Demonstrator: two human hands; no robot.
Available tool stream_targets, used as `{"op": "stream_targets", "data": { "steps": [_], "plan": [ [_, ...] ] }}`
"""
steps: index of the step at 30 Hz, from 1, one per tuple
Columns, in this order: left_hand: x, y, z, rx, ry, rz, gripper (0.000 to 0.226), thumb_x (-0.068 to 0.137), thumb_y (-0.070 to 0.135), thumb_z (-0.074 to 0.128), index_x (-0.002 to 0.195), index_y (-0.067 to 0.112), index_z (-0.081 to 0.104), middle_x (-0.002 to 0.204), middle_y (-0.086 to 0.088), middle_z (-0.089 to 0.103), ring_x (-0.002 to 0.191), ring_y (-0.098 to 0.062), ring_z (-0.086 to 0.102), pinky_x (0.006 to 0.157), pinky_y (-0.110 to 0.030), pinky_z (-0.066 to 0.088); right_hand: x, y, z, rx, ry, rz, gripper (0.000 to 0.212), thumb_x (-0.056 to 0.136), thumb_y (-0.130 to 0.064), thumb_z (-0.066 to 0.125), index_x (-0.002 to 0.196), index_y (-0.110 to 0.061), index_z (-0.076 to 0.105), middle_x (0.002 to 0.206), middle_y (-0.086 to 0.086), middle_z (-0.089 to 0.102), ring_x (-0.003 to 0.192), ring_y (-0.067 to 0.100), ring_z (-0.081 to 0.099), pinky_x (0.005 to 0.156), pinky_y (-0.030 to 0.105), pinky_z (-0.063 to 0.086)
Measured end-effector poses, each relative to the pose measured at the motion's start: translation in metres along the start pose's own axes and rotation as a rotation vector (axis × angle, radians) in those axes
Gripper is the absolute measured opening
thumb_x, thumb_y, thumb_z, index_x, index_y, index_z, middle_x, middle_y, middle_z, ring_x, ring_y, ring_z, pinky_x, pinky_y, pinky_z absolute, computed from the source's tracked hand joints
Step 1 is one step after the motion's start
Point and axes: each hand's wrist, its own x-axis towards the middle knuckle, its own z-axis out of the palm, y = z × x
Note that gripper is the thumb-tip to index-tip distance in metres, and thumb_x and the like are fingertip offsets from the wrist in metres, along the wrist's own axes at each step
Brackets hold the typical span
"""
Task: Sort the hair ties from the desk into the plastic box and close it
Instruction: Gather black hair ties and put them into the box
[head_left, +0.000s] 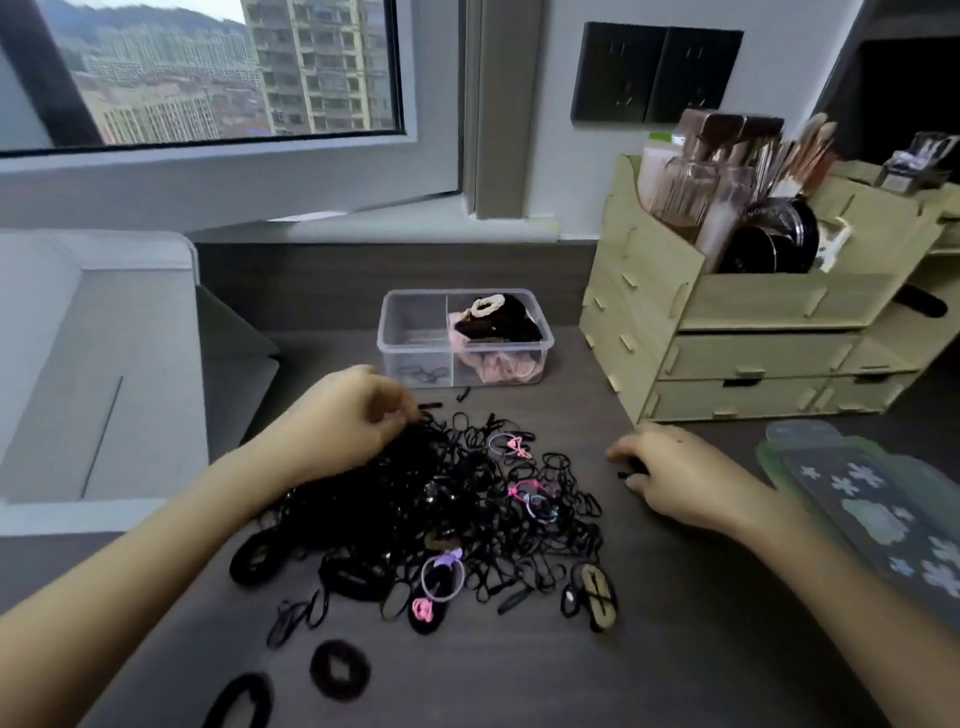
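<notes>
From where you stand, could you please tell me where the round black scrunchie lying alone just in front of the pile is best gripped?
Probably come straight down on the black scrunchie and pinch its thick band, one finger in the centre hole, thumb outside. It lies flat on the desk, apart from the pile, so the whole band is free.

A dark grey worktop (675, 597) filled the lower view. At ten o'clock a dark-framed window (208, 73) let in flat daylight and showed high-rise blocks and hazy hills. At one o'clock a black socket panel (657, 73) sat on the pale wall (561, 104). A pale wooden drawer organiser (727, 332) stood at three o'clock, and white furniture (104, 338) lay at nine o'clock.
</notes>
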Motion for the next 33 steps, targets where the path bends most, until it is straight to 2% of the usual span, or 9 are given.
{"op": "stream_targets", "data": {
  "steps": [4,6,8,12,18,23,26,29,33],
  "plan": [
    [-0.056,-0.015,0.006,0.108,-0.016,-0.022,0.009,0.083,0.034,0.062,0.087,0.029,0.068,0.078,0.007,0.053,0.078,-0.014,0.056,0.075,-0.028,0.047,-0.031,-0.016,0.009,0.076,0.088,-0.147,0.034,0.088,-0.042,0.057,0.120,-0.031,0.056,0.117,-0.010,0.052,0.115,0.011,0.044,0.098,0.028,0.039],
    [-0.085,-0.019,0.009,0.182,-0.043,-0.058,0.014,0.082,0.046,0.059,0.080,0.032,0.060,0.077,0.009,0.049,0.080,-0.015,0.053,0.073,-0.028,0.046,-0.049,-0.024,0.008,0.099,0.029,-0.175,0.032,0.080,-0.054,0.060,0.104,-0.033,0.059,0.096,-0.014,0.053,0.095,0.006,0.050,0.078,0.024,0.043],
    [-0.110,-0.023,0.012,0.297,-0.118,-0.114,0.028,0.081,0.057,0.054,0.090,0.030,0.058,0.090,0.007,0.051,0.086,-0.016,0.053,0.076,-0.027,0.045,-0.062,-0.031,0.011,0.121,-0.071,-0.159,0.033,0.073,-0.059,0.064,0.093,-0.034,0.055,0.081,-0.014,0.052,0.078,0.004,0.051,0.062,0.022,0.039],
    [-0.139,-0.029,0.016,0.386,-0.250,-0.190,0.050,0.077,0.065,0.053,0.112,0.029,0.048,0.107,0.005,0.049,0.103,-0.016,0.054,0.077,-0.025,0.042,-0.066,-0.040,0.026,0.217,-0.060,-0.170,0.025,0.077,-0.041,0.070,0.094,-0.030,0.055,0.074,-0.011,0.055,0.070,0.005,0.053,0.057,0.019,0.038],
    [-0.148,-0.024,0.025,0.135,-0.241,-0.214,0.032,0.081,0.028,0.066,0.109,0.026,0.053,0.082,0.010,0.049,0.072,-0.008,0.050,0.058,-0.013,0.036,-0.037,-0.058,0.033,0.541,0.111,-0.150,0.034,0.077,-0.005,0.069,0.106,-0.022,0.062,0.078,-0.001,0.059,0.062,0.009,0.055,0.060,0.018,0.044],
    [-0.136,-0.016,0.034,-0.054,0.012,-0.109,0.024,0.085,0.003,0.055,0.086,0.027,0.061,0.081,0.009,0.056,0.067,-0.004,0.052,0.060,-0.011,0.038,-0.018,-0.066,0.026,0.622,0.236,-0.169,0.030,0.078,0.006,0.059,0.097,-0.016,0.070,0.076,-0.008,0.063,0.067,0.004,0.055,0.065,0.013,0.041],
    [-0.134,-0.008,0.042,-0.042,-0.045,0.069,0.012,0.085,0.020,0.063,0.096,0.021,0.068,0.095,0.007,0.052,0.086,-0.009,0.055,0.076,-0.014,0.040,-0.014,-0.069,0.020,0.644,0.308,-0.156,0.015,0.078,-0.008,0.071,0.087,-0.019,0.071,0.068,-0.009,0.063,0.066,0.005,0.060,0.066,0.017,0.043],
    [-0.136,-0.008,0.055,0.034,-0.176,0.186,0.032,0.079,0.042,0.066,0.106,0.024,0.066,0.099,0.011,0.042,0.093,-0.006,0.050,0.082,-0.010,0.036,-0.013,-0.068,0.013,0.676,0.370,-0.157,0.009,0.074,-0.013,0.076,0.080,-0.012,0.070,0.055,-0.012,0.058,0.050,-0.005,0.055,0.050,0.005,0.037],
    [-0.135,-0.018,0.064,0.072,-0.122,0.309,0.036,0.081,0.053,0.049,0.098,0.025,0.064,0.094,0.007,0.050,0.087,-0.007,0.049,0.080,-0.009,0.034,-0.008,-0.069,0.009,0.649,0.406,-0.155,0.024,0.066,-0.024,0.084,0.071,-0.006,0.068,0.049,-0.006,0.048,0.045,0.005,0.039,0.043,0.011,0.034]
  ]
}}
